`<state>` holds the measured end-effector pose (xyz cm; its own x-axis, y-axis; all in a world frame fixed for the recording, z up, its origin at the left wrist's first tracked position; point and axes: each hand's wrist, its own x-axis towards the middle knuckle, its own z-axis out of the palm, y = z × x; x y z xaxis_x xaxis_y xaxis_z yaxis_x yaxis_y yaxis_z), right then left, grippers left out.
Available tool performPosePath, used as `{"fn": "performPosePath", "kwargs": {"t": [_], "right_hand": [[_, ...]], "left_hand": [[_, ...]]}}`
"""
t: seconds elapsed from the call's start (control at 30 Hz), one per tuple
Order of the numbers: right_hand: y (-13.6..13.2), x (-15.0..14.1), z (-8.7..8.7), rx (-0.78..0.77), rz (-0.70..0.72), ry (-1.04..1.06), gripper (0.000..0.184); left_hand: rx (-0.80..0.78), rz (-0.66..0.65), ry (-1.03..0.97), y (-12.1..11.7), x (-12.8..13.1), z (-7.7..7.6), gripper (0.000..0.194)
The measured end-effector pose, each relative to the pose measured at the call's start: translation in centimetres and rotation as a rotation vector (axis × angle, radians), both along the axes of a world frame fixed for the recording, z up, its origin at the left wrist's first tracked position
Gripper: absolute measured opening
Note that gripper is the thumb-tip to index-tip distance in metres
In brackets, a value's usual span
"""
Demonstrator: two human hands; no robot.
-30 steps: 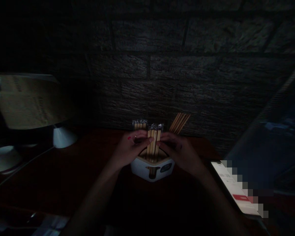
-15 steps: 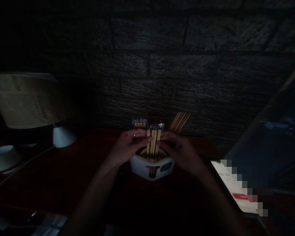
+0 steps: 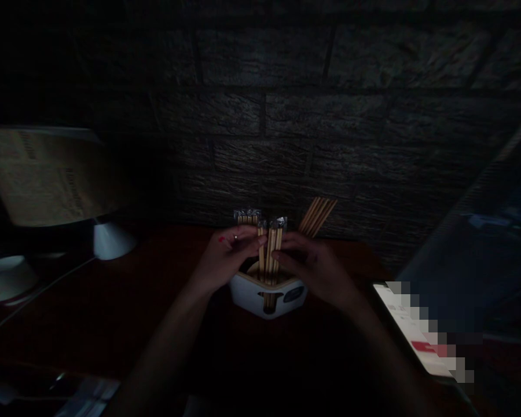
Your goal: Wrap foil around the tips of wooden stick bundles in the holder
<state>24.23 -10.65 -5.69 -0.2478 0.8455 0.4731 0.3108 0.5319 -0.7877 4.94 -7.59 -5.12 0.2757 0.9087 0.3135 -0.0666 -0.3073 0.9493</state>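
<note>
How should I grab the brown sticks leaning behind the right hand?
Probably pinch the upper ends of the brown sticks together, coming from above and the right. They slant up and rightward, close side by side, with their tops sticking out, while the right hand hides their lower parts.

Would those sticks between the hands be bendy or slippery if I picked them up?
The sticks are probably stiff, since they look thin but straight. They may be slippery where the shiny wrapping covers their tops. Being slender, they're likely light.

Two hands (image 3: 228, 258) (image 3: 315, 263), one white holder (image 3: 245, 294), one lit screen (image 3: 399, 315), one bowl (image 3: 8, 275)
</note>
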Motion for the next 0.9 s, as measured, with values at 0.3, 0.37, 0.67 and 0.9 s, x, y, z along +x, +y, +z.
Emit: {"fn": "performPosePath", "kwargs": {"t": [0.3,0.37,0.67,0.9], "right_hand": [[0.16,-0.07,-0.51,0.083,-0.07,-0.033,0.014],[0.15,-0.06,-0.57,0.077,-0.079,-0.028,0.016],[-0.38,-0.19,0.11,0.052,-0.057,-0.063,0.019],[-0.29,-0.56,-0.23,0.03,-0.059,-0.037,0.025]], "left_hand": [[0.047,-0.035,0.087,-0.18,0.26,0.02,0.023],[0.062,-0.029,0.096,-0.06,0.22,-0.03,0.023],[0.121,0.008,0.098,0.05,0.2,0.03,0.027],[0.131,-0.004,0.095,-0.02,0.23,0.14,0.026]]}}
